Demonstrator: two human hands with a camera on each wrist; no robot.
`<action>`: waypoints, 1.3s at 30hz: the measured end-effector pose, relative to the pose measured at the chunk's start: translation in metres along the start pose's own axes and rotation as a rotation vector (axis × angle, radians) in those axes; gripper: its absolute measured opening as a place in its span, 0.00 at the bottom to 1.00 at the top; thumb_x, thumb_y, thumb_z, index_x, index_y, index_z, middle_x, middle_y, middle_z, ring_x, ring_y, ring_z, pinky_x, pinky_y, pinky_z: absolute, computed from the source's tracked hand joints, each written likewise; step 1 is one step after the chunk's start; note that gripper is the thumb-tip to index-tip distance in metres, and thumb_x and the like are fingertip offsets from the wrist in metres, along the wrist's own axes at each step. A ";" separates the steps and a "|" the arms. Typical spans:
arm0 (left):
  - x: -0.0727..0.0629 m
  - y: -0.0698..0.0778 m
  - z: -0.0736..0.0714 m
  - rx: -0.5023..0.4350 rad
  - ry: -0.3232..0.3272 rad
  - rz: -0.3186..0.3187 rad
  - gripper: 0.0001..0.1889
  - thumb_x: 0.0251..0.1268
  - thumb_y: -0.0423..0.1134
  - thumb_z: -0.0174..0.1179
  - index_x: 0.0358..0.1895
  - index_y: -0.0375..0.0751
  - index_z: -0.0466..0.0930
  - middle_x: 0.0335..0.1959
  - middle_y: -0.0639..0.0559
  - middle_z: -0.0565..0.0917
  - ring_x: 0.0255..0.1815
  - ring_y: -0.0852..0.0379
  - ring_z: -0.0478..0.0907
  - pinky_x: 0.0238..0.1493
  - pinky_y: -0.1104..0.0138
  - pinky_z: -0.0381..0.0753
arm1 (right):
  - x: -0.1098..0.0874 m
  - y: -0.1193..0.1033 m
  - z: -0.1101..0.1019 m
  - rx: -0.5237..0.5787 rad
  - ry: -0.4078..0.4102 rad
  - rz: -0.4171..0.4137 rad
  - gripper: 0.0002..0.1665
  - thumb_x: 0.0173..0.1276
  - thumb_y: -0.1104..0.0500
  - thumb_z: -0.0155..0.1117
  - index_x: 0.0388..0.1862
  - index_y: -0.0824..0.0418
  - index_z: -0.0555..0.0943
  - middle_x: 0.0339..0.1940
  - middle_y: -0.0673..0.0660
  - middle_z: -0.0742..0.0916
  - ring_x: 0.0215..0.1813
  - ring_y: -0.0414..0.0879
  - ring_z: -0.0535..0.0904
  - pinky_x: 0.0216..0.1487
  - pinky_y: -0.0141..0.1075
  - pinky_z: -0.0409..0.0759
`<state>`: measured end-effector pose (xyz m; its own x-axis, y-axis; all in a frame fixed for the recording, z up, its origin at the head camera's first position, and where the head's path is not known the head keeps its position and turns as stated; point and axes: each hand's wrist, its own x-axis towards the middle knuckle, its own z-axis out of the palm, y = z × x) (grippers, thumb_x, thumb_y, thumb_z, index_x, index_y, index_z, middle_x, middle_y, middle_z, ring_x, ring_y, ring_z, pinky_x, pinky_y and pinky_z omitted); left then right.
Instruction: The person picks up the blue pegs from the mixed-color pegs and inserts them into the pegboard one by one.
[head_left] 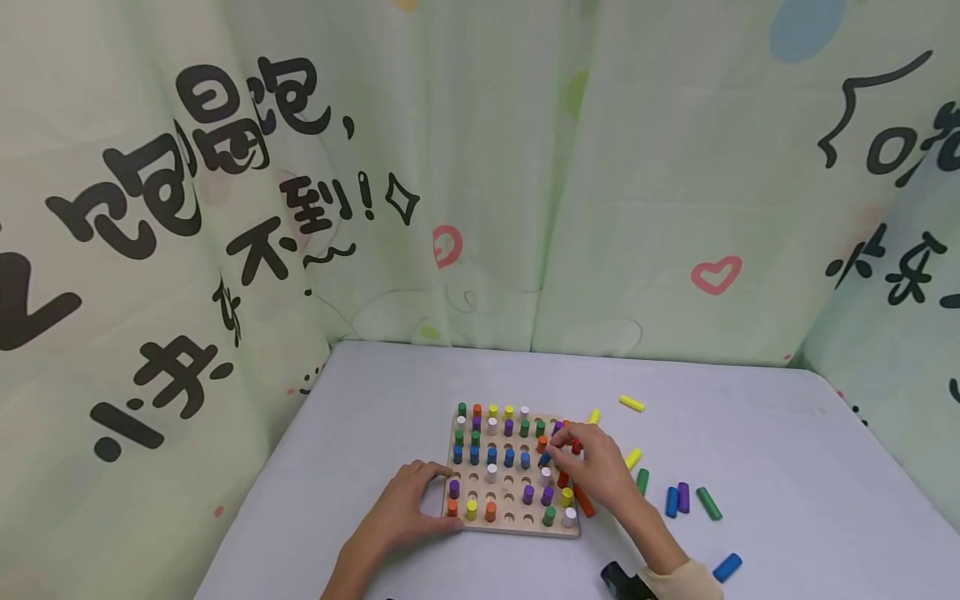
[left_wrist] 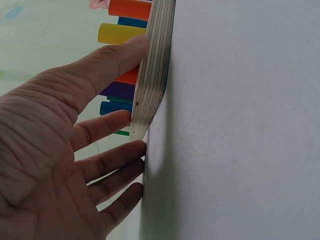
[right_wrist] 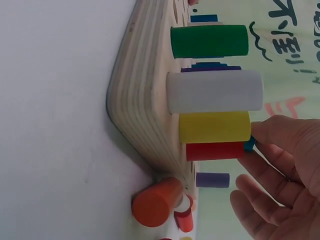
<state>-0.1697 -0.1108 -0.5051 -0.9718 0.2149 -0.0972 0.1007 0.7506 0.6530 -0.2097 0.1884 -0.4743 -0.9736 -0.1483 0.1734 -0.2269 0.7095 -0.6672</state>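
A wooden pegboard (head_left: 510,527) stands on the table, with colored pegs upright in many of its holes. My right hand (head_left: 596,467) is over the board's right side and pinches a blue peg (head_left: 545,458) between thumb and forefinger, at the right end of a row of blue pegs. In the right wrist view, a yellow peg (right_wrist: 215,127) and a red peg (right_wrist: 215,150) hide most of that blue peg. My left hand (head_left: 405,508) touches the board's near left corner, thumb against the near edge and forefinger at the left side, other fingers spread and fairly straight.
Loose pegs lie right of the board, among them a purple peg (head_left: 683,497), a green peg (head_left: 708,503), a blue peg (head_left: 727,567) and a yellow peg (head_left: 632,403). An orange peg (right_wrist: 157,202) lies close against the board's side. A printed curtain (head_left: 480,167) hangs behind the table.
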 end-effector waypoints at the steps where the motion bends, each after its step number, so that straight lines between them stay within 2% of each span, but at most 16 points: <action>1: 0.000 0.000 0.000 0.002 0.000 -0.001 0.36 0.45 0.59 0.80 0.59 0.49 0.80 0.58 0.45 0.79 0.65 0.39 0.73 0.67 0.38 0.72 | 0.000 0.000 0.001 -0.001 -0.003 0.002 0.06 0.66 0.62 0.73 0.36 0.53 0.83 0.36 0.49 0.84 0.44 0.50 0.76 0.46 0.41 0.78; 8: 0.001 0.001 0.001 0.006 0.001 -0.010 0.36 0.45 0.58 0.80 0.59 0.49 0.80 0.58 0.45 0.79 0.64 0.39 0.73 0.66 0.38 0.73 | 0.001 -0.001 0.006 -0.017 -0.016 0.012 0.07 0.66 0.62 0.74 0.34 0.53 0.83 0.34 0.47 0.83 0.44 0.49 0.76 0.49 0.42 0.79; 18: 0.001 0.002 0.000 0.008 0.007 -0.007 0.36 0.45 0.58 0.80 0.59 0.49 0.80 0.57 0.45 0.79 0.64 0.39 0.73 0.66 0.38 0.73 | 0.003 -0.002 0.010 0.009 -0.025 -0.016 0.05 0.67 0.61 0.74 0.33 0.53 0.84 0.32 0.45 0.84 0.48 0.49 0.77 0.57 0.51 0.82; 29: 0.002 0.001 0.002 0.012 0.000 -0.018 0.36 0.45 0.58 0.80 0.59 0.50 0.80 0.57 0.45 0.79 0.63 0.40 0.73 0.66 0.38 0.73 | 0.004 -0.005 0.018 0.023 -0.024 -0.050 0.07 0.65 0.57 0.76 0.31 0.51 0.84 0.32 0.42 0.84 0.44 0.46 0.77 0.52 0.45 0.81; 39: 0.002 0.000 0.001 0.007 -0.004 -0.018 0.36 0.45 0.58 0.80 0.59 0.50 0.80 0.57 0.45 0.79 0.63 0.41 0.73 0.66 0.38 0.73 | 0.003 -0.007 0.017 0.009 -0.005 -0.017 0.06 0.65 0.59 0.75 0.32 0.53 0.84 0.33 0.45 0.83 0.44 0.46 0.75 0.52 0.46 0.81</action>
<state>-0.1708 -0.1093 -0.5061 -0.9727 0.2038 -0.1113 0.0851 0.7589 0.6456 -0.2110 0.1713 -0.4812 -0.9699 -0.1635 0.1807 -0.2431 0.7007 -0.6707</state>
